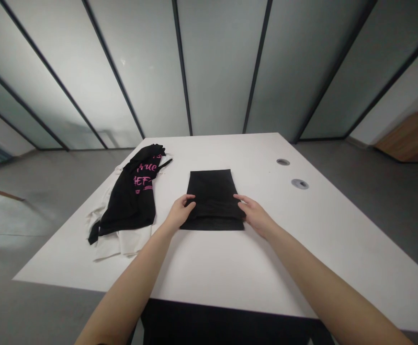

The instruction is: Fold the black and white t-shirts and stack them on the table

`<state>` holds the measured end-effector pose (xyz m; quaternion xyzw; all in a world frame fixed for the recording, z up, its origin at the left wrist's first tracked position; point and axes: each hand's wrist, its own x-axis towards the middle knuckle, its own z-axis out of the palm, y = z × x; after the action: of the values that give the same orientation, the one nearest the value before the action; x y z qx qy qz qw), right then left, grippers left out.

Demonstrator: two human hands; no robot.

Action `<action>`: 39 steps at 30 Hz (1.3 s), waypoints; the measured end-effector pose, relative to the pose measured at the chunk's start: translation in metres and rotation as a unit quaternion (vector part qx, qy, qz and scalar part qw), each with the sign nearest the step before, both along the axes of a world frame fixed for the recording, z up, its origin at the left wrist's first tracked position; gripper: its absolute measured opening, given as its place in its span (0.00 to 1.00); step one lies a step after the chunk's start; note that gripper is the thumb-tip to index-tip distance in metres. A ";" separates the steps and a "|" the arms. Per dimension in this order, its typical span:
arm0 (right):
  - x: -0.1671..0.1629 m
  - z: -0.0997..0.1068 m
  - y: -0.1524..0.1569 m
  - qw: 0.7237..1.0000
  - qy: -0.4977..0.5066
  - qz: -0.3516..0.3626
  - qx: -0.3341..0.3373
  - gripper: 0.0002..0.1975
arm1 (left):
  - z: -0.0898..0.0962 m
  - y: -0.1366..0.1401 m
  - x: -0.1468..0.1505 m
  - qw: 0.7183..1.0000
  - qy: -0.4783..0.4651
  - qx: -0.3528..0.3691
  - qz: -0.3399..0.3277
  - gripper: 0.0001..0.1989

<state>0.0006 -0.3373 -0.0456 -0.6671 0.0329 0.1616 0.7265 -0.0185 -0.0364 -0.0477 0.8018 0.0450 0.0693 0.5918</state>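
A black garment [214,191], folded into a neat rectangle, lies flat in front of me on the white table [209,268]. A folded layer with a raised, slightly rumpled near edge sits just short of its front border. My left hand [180,212] grips the garment's left side, thumb and index finger at the edge. At the opposite side my right hand [254,214] holds the right edge the same way. Some fingertips are hidden behind or under the cloth. What kind of garment it is cannot be made out.
To the left, a black garment with pink lettering [129,191] lies loosely over white cloth [133,242]. Two round grommets [299,184] are set into the table's right side. Frosted glass panels [219,67] stand beyond the far edge, and a wooden piece [410,136] is at far right.
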 end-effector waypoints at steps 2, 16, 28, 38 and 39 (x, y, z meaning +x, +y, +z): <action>0.002 -0.001 -0.003 1.000 -0.017 0.004 -0.002 0.21 | -0.003 -0.001 0.002 1.000 0.007 -0.001 -0.001 0.18; 0.000 0.001 -0.005 0.996 -0.061 0.029 -0.066 0.20 | 0.014 0.001 -0.008 0.995 0.058 -0.083 -0.025 0.18; -0.001 0.003 -0.001 0.981 -0.156 0.041 -0.111 0.26 | 0.018 0.013 -0.006 0.992 0.010 0.103 -0.074 0.16; -0.003 0.000 -0.001 0.963 -0.188 0.046 -0.188 0.22 | 0.021 0.014 -0.009 0.993 0.004 0.107 -0.050 0.16; -0.003 -0.001 -0.001 0.960 -0.199 0.039 -0.195 0.21 | 0.019 0.014 -0.009 0.993 0.002 0.110 -0.046 0.16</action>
<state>-0.0027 -0.3382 -0.0462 -0.8154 -0.1070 0.0444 0.5671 -0.0271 -0.0219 -0.0282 0.8634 0.0017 0.0450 0.5025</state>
